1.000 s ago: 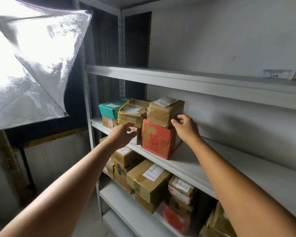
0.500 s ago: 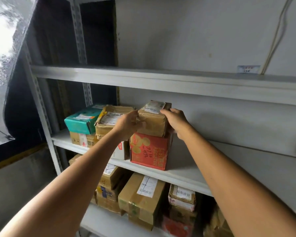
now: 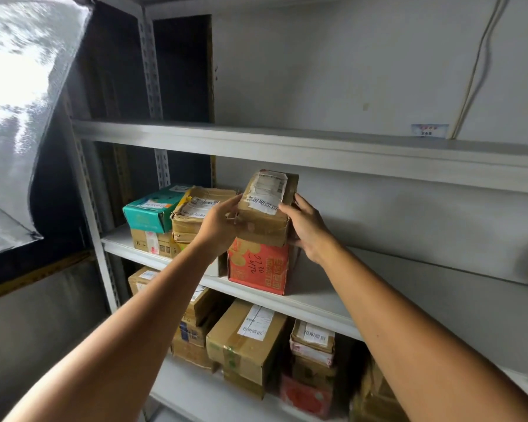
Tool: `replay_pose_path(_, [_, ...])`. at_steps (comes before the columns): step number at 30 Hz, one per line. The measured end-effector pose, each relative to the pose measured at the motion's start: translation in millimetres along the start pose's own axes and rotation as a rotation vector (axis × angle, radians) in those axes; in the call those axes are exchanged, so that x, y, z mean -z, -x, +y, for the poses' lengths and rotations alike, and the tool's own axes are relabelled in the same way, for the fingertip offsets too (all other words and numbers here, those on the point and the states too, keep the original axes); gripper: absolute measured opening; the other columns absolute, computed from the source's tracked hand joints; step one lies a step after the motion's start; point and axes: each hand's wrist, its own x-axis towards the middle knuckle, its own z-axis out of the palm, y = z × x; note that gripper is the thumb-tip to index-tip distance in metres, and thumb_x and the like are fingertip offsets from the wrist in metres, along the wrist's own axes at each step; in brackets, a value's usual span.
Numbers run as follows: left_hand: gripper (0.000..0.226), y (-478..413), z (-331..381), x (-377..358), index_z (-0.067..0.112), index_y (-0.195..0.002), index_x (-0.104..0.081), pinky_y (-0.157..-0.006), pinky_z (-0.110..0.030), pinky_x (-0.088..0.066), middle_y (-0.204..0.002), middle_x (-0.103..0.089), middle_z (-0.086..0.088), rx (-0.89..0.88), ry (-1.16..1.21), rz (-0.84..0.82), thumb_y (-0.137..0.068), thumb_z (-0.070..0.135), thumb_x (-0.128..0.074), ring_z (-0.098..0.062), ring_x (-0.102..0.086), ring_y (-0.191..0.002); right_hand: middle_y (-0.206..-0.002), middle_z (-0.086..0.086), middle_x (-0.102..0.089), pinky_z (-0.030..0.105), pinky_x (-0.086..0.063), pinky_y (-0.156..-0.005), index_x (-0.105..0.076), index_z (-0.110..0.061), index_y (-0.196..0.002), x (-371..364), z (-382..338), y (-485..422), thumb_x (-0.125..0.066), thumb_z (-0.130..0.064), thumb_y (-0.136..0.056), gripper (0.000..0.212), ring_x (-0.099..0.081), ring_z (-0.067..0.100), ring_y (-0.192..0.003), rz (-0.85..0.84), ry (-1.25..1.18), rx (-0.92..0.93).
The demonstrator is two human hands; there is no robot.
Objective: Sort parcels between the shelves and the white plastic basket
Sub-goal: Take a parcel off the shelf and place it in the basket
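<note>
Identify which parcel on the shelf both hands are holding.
The brown taped parcel above the red box; the left hand and right hand grip its sides.

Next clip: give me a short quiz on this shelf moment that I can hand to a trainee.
1. True or false: the left hand and the right hand both grip the brown taped parcel.
2. What is directly below that parcel? A) a bare shelf board B) the red box C) a white basket
3. Fill in: the teal box rests on a ___.

Key: 1 true; 2 B; 3 brown cardboard box.
</note>
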Motion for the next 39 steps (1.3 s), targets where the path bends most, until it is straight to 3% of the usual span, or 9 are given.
replay_pose_path(4, [0.073,35.6,12.2,-15.5,0.013,-0.14,-0.05,-0.083,-0.046,-0.058,-0.124,-0.061,-0.009,-0.005,0.013,0.093,-0.075,-0.014,-0.069,-0.027,-0.062,-0.108,-0.128,-0.002,-0.063,0.042,-0.058,-0.078,-0.041,-0.042,-0.143,6.6,2.0,19.9,-0.063,-0.045,-0.092,0.056,-0.066,0.018,-0.103,-0.092,-0.001,-0.052])
replay_pose_path(8, [0.076,72.9,24.4,-30.3,0.011,-0.144,-0.044,-0.076,-0.032,-0.06,-0.13,-0.056,-0.008,0.043,0.047,0.151,-0.077,-0.02,-0.063,-0.017,-0.062,-0.103,-0.133,0.0,-0.059,0.049,-0.054,-0.093,-0.041,-0.043,-0.144,14.9,15.7,37.7,-0.066,-0.041,-0.09,0.059,-0.062,0.02,-0.112,-0.111,-0.002,0.016])
replay_pose_path(12, [0.071,106.7,35.5,-34.4,0.011,-0.143,-0.045,-0.085,-0.04,-0.058,-0.135,-0.052,-0.009,0.1,0.029,0.194,-0.081,-0.019,-0.06,-0.027,-0.057,-0.118,-0.123,-0.012,-0.058,0.035,-0.054,-0.09,-0.039,-0.042,-0.145,14.6,26.6,55.9,-0.065,-0.036,-0.091,0.06,-0.06,0.011,-0.107,-0.158,-0.017,0.057])
replay_pose_path(15, [0.07,126.8,42.3,-25.5,0.011,-0.143,-0.044,-0.078,-0.024,-0.059,-0.137,-0.051,-0.009,0.136,0.024,0.21,-0.082,-0.017,-0.062,-0.027,-0.055,-0.12,-0.114,-0.019,-0.058,0.022,-0.053,-0.077,-0.043,-0.038,-0.144,4.5,28.7,67.6,-0.066,-0.033,-0.09,0.059,-0.057,-0.001,-0.096,-0.171,-0.029,0.083])
replay_pose_path(18, [0.068,146.9,47.6,-4.4,0.012,-0.142,-0.046,-0.073,-0.019,-0.057,-0.139,-0.052,-0.008,0.175,0.043,0.19,-0.082,-0.011,-0.066,-0.022,-0.058,-0.115,-0.133,-0.008,-0.057,0.022,-0.053,-0.078,-0.041,-0.035,-0.146,-12.3,29.1,79.4,-0.067,-0.03,-0.089,0.062,-0.059,0.007,-0.105,-0.202,-0.065,0.064])
replay_pose_path(23, [0.056,176.9,43.1,36.6,0.025,-0.142,-0.048,-0.09,-0.033,-0.054,-0.135,-0.058,-0.005,0.327,0.179,0.259,-0.092,0.004,-0.061,-0.021,-0.058,-0.119,-0.139,-0.003,-0.056,0.044,-0.052,-0.098,-0.039,-0.034,-0.147,-51.5,31.3,102.1,-0.064,-0.029,-0.091,0.062,-0.059,0.019,-0.118,-0.317,-0.044,0.066])
replay_pose_path(26, [0.043,194.0,33.9,61.2,0.029,-0.14,-0.049,-0.106,-0.048,-0.043,-0.13,-0.061,-0.005,0.372,0.226,0.333,-0.098,0.02,-0.052,-0.024,-0.055,-0.122,-0.144,-0.001,-0.051,0.04,-0.051,-0.099,-0.036,-0.036,-0.148,-82.5,36.8,118.3,-0.064,-0.029,-0.091,0.063,-0.052,0.021,-0.127,-0.371,-0.014,0.056])
replay_pose_path(33, [0.058,248.2,1.5,111.1,0.02,-0.15,-0.032,-0.097,-0.051,-0.051,-0.133,-0.059,-0.006,0.388,0.207,0.517,-0.097,0.025,-0.057,-0.024,-0.062,-0.115,-0.143,-0.006,-0.051,0.043,-0.049,-0.103,-0.039,-0.038,-0.146,-152.7,68.2,159.2,-0.065,-0.029,-0.09,0.062,-0.054,0.014,-0.123,-0.531,0.041,0.046])
replay_pose_path(39, [0.033,312.3,-25.8,127.0,0.021,-0.13,-0.057,-0.078,-0.041,-0.06,-0.115,-0.071,-0.005,0.444,0.198,0.622,-0.097,0.02,-0.057,-0.02,-0.071,-0.1,-0.142,-0.005,-0.053,0.041,-0.048,-0.105,-0.039,-0.033,-0.148,-182.9,102.2,190.0,-0.062,-0.022,-0.094,0.059,-0.052,0.015,-0.127,-0.758,0.089,0.036])
